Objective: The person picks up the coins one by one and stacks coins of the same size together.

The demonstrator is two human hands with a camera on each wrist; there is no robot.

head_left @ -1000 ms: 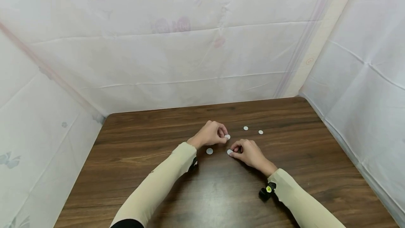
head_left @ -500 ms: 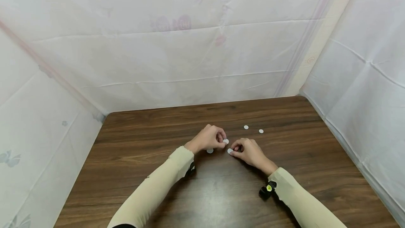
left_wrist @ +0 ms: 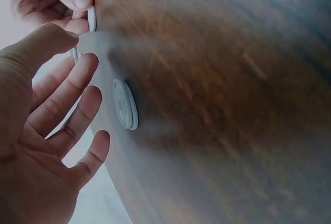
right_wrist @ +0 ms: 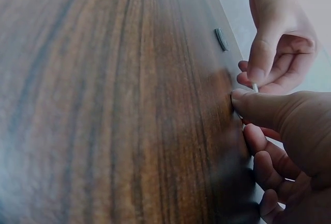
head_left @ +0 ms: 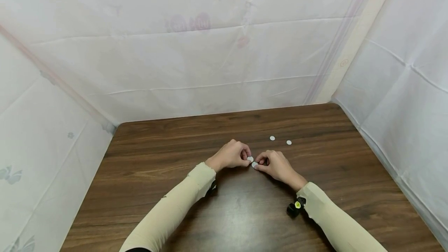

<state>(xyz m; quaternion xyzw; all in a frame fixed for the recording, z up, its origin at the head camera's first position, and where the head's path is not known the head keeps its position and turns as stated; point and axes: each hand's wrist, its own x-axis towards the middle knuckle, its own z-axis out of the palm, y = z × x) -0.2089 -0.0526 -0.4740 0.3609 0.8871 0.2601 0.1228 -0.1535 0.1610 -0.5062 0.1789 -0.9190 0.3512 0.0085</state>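
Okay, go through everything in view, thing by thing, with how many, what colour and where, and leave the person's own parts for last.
Table: 1, brown wood grain, below the hands
Sheeting: count unclear, off-white with faint prints, behind and beside the table
Left held disc: 1, white, in the left hand
Right held disc: 1, white, in the right hand
Loose discs: 2, white, on the table beyond the right hand
Low disc: 1, possibly stacked, pale, under the left hand
Right wrist device: 1, black with a yellow-green spot
Left wrist device: 1, black, mostly hidden
Sleeves: 2, cream, on both arms
Hands: 2, bare, each pinching a disc
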